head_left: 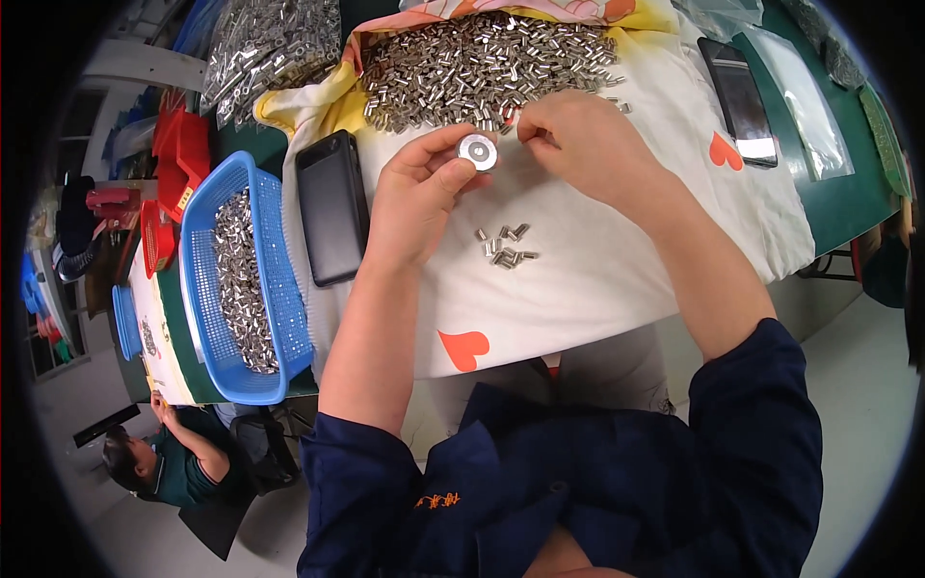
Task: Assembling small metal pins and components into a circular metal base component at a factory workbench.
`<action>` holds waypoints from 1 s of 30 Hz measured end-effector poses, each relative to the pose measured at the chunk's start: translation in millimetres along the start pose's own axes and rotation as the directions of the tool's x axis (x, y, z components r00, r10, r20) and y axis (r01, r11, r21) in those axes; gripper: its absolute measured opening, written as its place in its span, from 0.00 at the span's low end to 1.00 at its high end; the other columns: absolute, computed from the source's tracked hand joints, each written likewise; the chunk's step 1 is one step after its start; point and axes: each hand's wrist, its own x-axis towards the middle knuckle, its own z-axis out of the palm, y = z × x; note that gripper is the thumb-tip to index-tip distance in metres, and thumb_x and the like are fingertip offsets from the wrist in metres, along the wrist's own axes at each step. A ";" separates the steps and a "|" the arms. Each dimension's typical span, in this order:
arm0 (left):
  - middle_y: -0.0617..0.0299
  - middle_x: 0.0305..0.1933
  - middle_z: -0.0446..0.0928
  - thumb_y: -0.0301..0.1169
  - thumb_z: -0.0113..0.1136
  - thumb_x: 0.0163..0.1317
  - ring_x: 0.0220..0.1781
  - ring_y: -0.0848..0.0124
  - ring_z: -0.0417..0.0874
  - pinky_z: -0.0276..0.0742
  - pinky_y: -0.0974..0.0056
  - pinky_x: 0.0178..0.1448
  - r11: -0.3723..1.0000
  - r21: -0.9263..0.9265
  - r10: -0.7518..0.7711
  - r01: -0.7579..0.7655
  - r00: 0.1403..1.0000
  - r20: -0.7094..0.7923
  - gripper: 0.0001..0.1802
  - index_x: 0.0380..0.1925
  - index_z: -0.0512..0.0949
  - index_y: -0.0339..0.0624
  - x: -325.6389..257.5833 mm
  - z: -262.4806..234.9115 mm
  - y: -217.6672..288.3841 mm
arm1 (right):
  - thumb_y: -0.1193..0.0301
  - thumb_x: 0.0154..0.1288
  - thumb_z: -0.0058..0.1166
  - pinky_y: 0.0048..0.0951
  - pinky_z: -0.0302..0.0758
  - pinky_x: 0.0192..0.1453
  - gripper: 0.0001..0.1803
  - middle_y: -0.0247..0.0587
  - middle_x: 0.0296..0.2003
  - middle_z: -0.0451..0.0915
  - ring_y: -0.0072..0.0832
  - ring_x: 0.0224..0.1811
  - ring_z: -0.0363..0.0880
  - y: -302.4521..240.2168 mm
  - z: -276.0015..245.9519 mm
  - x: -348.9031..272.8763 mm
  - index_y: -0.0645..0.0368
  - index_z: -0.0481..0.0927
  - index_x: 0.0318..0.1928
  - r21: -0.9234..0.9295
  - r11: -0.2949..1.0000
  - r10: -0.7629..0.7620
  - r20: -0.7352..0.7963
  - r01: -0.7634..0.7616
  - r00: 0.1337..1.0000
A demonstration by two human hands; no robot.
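Of the two hands, the left (416, 188) pinches a round metal disc (478, 151) between thumb and fingers, above a white cloth (597, 265). The right (586, 140) is curled just beside it, thumb and forefinger drawn together; whether they grip anything cannot be told. Nearer the person lie a few small metal cylinders (505, 256); beyond is a large heap (482, 72) of similar pieces. Leftward are a black rectangular device (330, 207) and a blue basket (275, 250).
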 end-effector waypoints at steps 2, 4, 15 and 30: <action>0.54 0.45 0.74 0.25 0.53 0.56 0.44 0.67 0.77 0.73 0.64 0.48 0.997 -0.083 -0.003 0.005 1.000 0.025 0.16 0.47 0.69 0.37 -0.3 -3.1 -0.5 | 0.73 0.49 0.50 0.33 0.71 0.38 0.07 0.42 0.28 0.78 0.37 0.33 0.75 0.5 3.5 -1.5 0.59 0.78 0.30 0.003 0.999 -0.036 -0.133 0.037 0.991; 0.53 0.44 0.75 0.23 0.51 0.57 0.44 0.68 0.77 0.74 0.65 0.47 0.986 -0.168 -0.003 0.010 0.999 0.046 0.15 0.46 0.69 0.37 -1.2 -5.1 0.7 | 0.73 0.49 0.50 0.33 0.70 0.39 0.07 0.42 0.28 0.78 0.37 0.34 0.75 -2.4 1.8 -1.8 0.58 0.78 0.31 -0.001 0.997 -0.074 -0.259 0.076 0.963; 0.58 0.39 0.76 0.28 0.53 0.58 0.43 0.68 0.77 0.74 0.63 0.49 0.939 -0.340 -0.025 0.048 0.997 0.074 0.10 0.40 0.70 0.40 1.5 -4.4 -4.5 | 0.75 0.41 0.60 0.30 0.70 0.38 0.16 0.37 0.32 0.74 0.35 0.35 0.72 -31.8 7.8 -6.0 0.57 0.76 0.36 0.142 0.922 -0.271 -0.431 0.361 0.861; 0.56 0.37 0.77 0.19 0.55 0.54 0.37 0.71 0.79 0.75 0.70 0.46 0.970 -0.243 0.034 -0.031 0.999 0.008 0.10 0.38 0.71 0.35 0.2 1.3 -3.4 | 0.78 0.40 0.55 0.32 0.70 0.39 0.10 0.39 0.30 0.74 0.35 0.34 0.72 -29.9 13.6 -5.6 0.59 0.73 0.28 0.211 0.911 -0.231 -0.448 0.354 0.863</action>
